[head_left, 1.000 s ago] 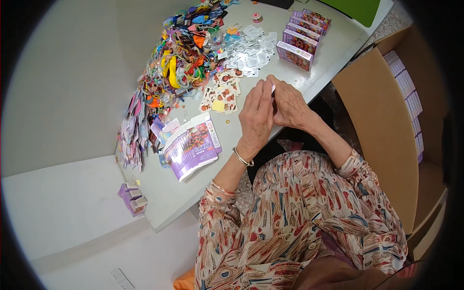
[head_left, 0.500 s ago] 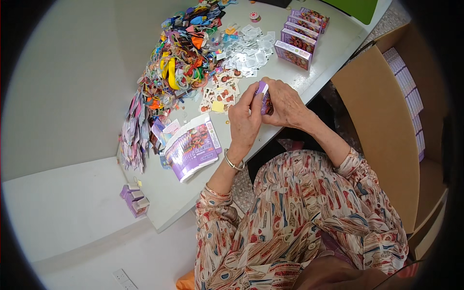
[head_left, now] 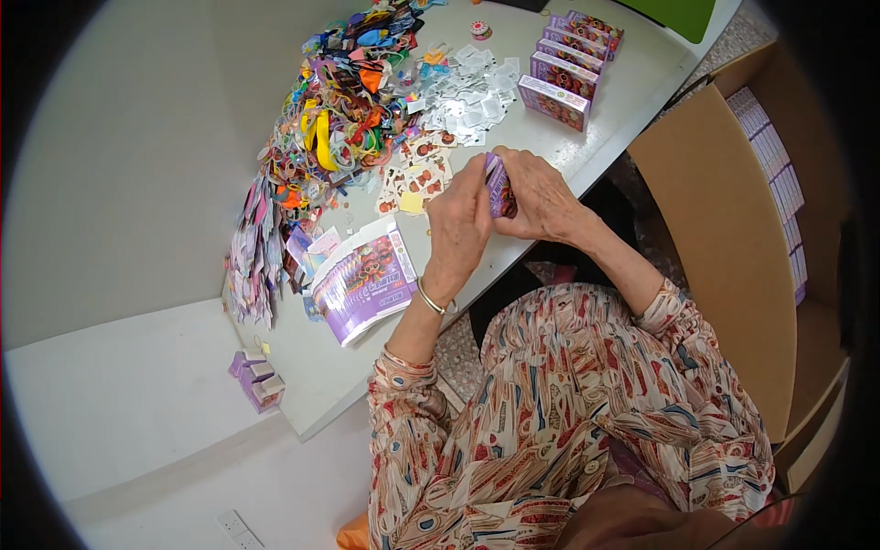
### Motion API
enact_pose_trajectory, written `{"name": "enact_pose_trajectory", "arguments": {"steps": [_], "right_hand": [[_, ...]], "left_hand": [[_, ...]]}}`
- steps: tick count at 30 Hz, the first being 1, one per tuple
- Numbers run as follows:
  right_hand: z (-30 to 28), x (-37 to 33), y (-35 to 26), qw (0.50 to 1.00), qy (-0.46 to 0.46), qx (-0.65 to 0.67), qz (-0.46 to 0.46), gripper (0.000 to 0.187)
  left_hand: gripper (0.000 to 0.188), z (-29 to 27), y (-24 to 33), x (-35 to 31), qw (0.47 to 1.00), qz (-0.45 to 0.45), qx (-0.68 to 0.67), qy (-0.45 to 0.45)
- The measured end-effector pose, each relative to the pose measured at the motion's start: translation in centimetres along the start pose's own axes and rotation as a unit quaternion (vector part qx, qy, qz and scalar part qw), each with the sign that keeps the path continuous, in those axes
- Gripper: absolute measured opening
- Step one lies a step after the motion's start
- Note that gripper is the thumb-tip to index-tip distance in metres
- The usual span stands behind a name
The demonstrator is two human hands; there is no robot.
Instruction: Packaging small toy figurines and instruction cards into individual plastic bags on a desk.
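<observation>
Over the table's near edge I hold a small purple printed cardboard box between both hands. My right hand is closed round its right side, with the thumb below. Against its left side, my left hand has its fingers bent and partly hidden. At the box's upper end I cannot make out whether the flap is folded in. Left of my left wrist lies a fanned stack of flat purple cartons. Several small picture cards and a heap of clear little packets lie beyond my hands.
A row of standing purple boxes is at the far right of the table. A big pile of colourful trinkets leans along the wall. On my right stands an open brown carton with packed boxes inside. More purple boxes sit at the left edge.
The box has tilted in my hands, so more of its printed face shows. My left hand has shifted slightly left; my right hand has hardly moved.
</observation>
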State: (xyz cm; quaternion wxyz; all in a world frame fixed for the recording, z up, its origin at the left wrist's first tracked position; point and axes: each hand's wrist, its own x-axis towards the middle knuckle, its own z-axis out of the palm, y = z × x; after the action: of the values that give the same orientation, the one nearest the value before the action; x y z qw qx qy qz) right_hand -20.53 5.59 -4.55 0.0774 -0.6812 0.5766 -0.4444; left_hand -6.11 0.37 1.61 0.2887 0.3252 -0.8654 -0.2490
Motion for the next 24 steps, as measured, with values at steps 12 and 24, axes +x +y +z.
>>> {"name": "enact_pose_trajectory", "arguments": {"steps": [12, 24], "right_hand": [[0.3, -0.9, 1.0, 1.000, 0.014, 0.005, -0.005, 0.091], [-5.6, 1.4, 1.6, 0.987, -0.096, 0.105, -0.070, 0.033]], "left_hand": [[0.058, 2.2, 1.3, -1.8, 0.961, 0.172, 0.214, 0.023], [0.026, 0.9, 1.0, -1.2, 0.999, 0.002, -0.025, 0.042]]}}
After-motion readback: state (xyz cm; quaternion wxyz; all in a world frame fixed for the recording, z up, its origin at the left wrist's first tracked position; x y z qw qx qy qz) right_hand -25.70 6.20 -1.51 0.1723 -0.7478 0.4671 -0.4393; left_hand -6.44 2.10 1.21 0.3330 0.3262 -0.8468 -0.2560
